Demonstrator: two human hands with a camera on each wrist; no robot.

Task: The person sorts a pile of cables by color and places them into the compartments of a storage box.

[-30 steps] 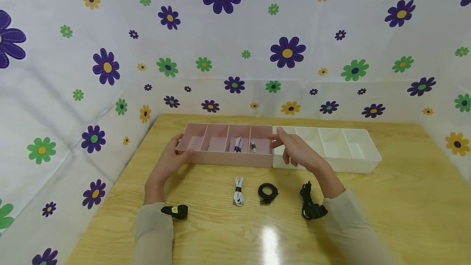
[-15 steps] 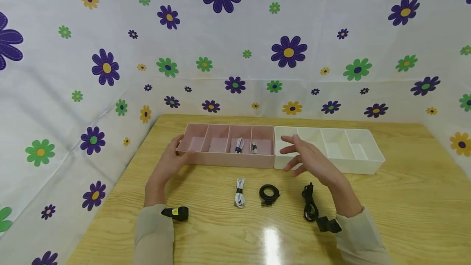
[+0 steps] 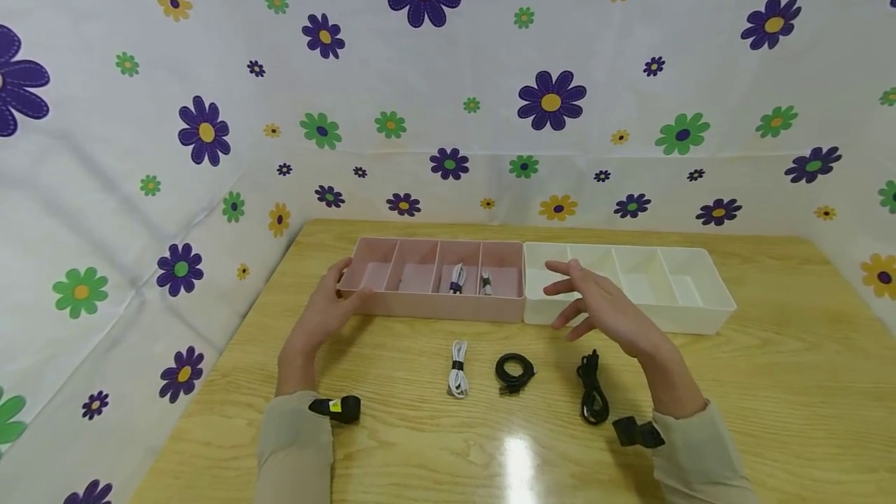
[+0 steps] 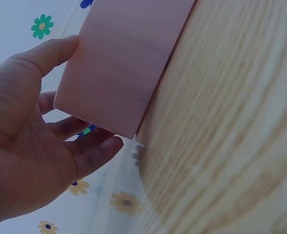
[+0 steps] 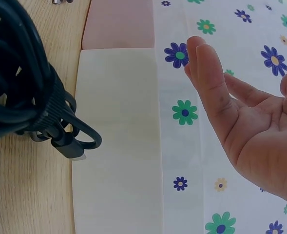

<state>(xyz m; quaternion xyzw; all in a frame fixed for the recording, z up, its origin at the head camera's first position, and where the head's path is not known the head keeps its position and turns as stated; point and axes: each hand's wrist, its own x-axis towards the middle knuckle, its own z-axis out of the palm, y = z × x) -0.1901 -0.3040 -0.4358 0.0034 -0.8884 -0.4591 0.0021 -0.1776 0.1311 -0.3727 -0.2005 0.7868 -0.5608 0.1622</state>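
Observation:
A pink divided storage box (image 3: 434, 305) stands at the back left of the table, a bundled white cable (image 3: 457, 279) and a smaller white cable bundle (image 3: 486, 283) in its two right compartments. My left hand (image 3: 325, 313) holds its left end, thumb on the front corner and fingers around the end, as the left wrist view (image 4: 41, 122) also shows. My right hand (image 3: 605, 306) hovers before the white divided storage box (image 3: 689, 319), fingers loosely spread, nothing in it. Beneath it lies a bundled black cable (image 3: 592, 391), large in the right wrist view.
In front of the boxes, a tied white cable (image 3: 458, 369) and a coiled black cable (image 3: 514, 373) lie on the wooden table (image 3: 406, 449). The boxes stand end to end. A white flowered cloth (image 3: 448, 84) hangs behind the table.
My right hand has drawn back from the right end of the pink box, moving right and toward me, and its fingers have spread. The left hand keeps its place on the box.

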